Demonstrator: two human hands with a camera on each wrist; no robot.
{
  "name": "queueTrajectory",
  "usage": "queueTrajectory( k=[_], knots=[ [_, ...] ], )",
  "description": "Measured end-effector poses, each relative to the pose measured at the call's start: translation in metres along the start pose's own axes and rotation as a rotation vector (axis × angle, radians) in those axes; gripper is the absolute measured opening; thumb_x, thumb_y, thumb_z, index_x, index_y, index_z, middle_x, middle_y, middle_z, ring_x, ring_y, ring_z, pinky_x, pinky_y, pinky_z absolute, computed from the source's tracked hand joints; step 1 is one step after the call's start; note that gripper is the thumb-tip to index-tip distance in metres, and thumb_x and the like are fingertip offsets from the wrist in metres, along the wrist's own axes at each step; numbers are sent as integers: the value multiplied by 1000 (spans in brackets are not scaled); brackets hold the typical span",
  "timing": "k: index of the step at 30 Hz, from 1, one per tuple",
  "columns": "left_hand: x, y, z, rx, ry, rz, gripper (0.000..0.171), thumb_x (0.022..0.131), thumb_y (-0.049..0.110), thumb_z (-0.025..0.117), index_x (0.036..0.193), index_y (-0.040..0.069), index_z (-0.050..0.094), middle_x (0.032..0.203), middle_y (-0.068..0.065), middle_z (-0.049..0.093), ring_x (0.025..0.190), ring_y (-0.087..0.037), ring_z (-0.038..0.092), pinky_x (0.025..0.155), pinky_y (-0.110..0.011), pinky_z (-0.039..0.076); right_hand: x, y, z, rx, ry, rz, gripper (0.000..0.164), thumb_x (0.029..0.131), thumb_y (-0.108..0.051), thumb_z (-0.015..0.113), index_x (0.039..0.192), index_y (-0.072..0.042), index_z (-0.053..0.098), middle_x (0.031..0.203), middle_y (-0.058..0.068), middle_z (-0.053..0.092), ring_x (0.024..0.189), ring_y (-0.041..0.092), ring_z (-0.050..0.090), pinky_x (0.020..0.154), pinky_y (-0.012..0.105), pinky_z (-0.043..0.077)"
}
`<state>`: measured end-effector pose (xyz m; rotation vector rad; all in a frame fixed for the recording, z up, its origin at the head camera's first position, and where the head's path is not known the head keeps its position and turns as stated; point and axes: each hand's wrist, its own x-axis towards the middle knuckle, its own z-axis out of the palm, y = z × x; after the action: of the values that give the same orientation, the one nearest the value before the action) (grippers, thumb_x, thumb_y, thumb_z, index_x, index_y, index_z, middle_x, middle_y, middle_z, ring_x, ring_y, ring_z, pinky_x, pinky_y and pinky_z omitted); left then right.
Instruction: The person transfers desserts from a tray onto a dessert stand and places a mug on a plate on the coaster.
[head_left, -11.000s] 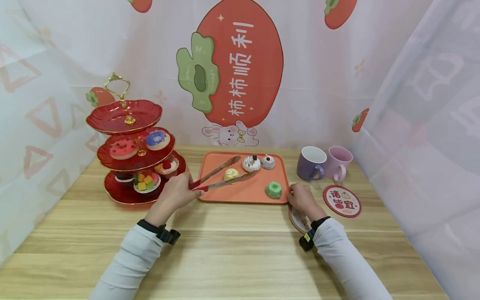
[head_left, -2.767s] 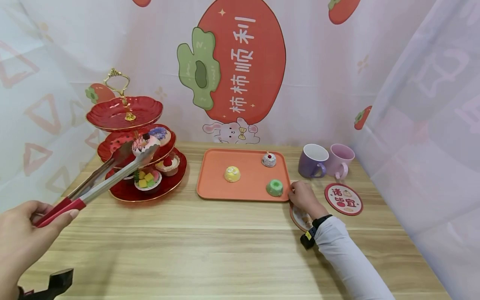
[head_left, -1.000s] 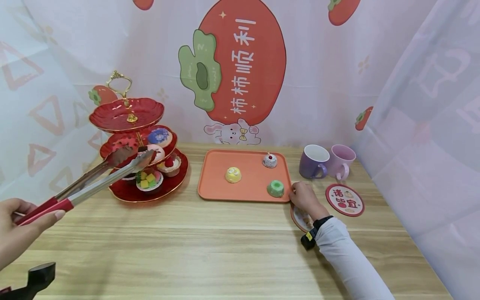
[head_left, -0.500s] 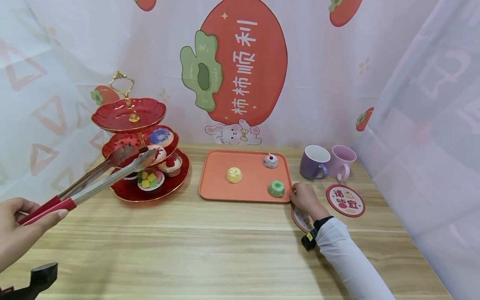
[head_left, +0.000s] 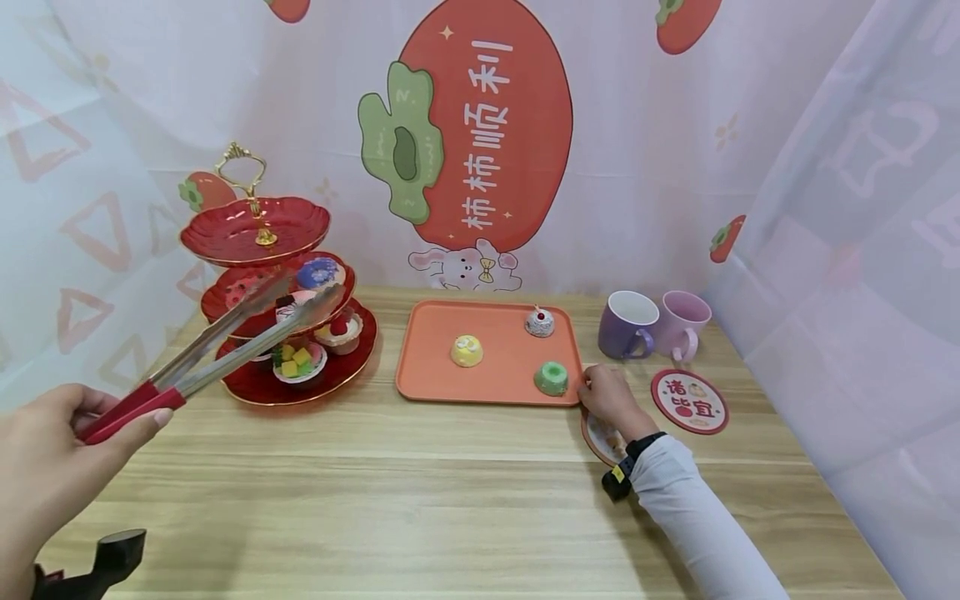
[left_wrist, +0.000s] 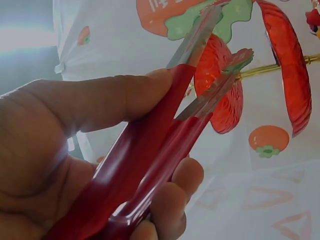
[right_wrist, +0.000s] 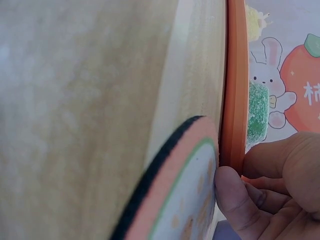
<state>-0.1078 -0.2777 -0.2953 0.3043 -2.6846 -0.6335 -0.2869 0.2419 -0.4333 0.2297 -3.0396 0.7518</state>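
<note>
My left hand [head_left: 71, 467] grips red-handled metal tongs [head_left: 247, 348], thumb on one arm and fingers curled round the other. Their tips are spread over the middle tier of a red three-tier cake stand [head_left: 296, 229]. Between the tong arms, a white-iced doughnut [head_left: 285, 310] with a dark chocolate piece lies on that tier, partly hidden. The left wrist view shows the tong handles [left_wrist: 145, 135] apart. At the orange tray's [head_left: 431, 383] front right corner, my right hand [head_left: 611, 402] pinches the rim [right_wrist: 234, 100]; a round coaster [head_left: 600, 437] lies partly beneath this hand.
On the tray sit a yellow cake [head_left: 467, 351], a green cake [head_left: 551, 378] and a cherry-topped cake [head_left: 539, 322]. A blue-iced doughnut [head_left: 320, 272] and cupcakes [head_left: 299, 363] share the stand. Two mugs [head_left: 622, 329] and another coaster [head_left: 689, 402] are at right.
The doughnut went from the tray to the stand's middle tier in the tongs. The tongs have since opened around it and shifted right. My right hand stays at the tray corner.
</note>
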Motion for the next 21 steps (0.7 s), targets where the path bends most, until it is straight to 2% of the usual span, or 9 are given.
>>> queueTrajectory(
  k=[4, 7, 11, 16, 21],
  knots=[
    [0, 3, 3, 51, -10, 41, 52, 80, 33, 73, 92, -12, 50, 63, -15, 55, 50, -18, 43, 42, -29, 33, 0, -1, 0, 7, 3, -3, 12, 87, -3, 55, 76, 1, 60, 61, 5, 51, 51, 17, 47, 47, 29, 37],
    [1, 5, 6, 89, -31, 40, 55, 79, 38, 73, 93, -10, 51, 66, -16, 55, 52, -22, 44, 44, -31, 32, -1, -1, -1, 18, 3, -9, 12, 87, -2, 55, 76, 1, 60, 61, 5, 52, 50, 16, 48, 47, 29, 37],
    [3, 9, 8, 130, -95, 20, 56, 79, 47, 70, 92, -5, 54, 65, -9, 54, 55, -22, 44, 46, -32, 31, -1, -1, -1, 22, -2, -6, 12, 87, -2, 55, 77, 2, 61, 61, 5, 52, 49, 16, 48, 46, 28, 38],
    [3, 14, 13, 131, -174, 30, 53, 81, 49, 66, 92, -2, 55, 64, -2, 52, 55, -21, 43, 46, -32, 30, -1, -1, 0, 27, -6, 7, 11, 87, -3, 55, 78, 1, 61, 61, 5, 52, 49, 16, 48, 45, 28, 37],
    [2, 17, 18, 101, -178, 55, 50, 82, 47, 67, 92, 0, 55, 65, -2, 51, 55, -19, 42, 46, -32, 30, -2, -2, -1, 25, -3, 7, 12, 87, -2, 56, 77, 1, 59, 61, 5, 50, 50, 16, 47, 46, 28, 37]
  ],
)
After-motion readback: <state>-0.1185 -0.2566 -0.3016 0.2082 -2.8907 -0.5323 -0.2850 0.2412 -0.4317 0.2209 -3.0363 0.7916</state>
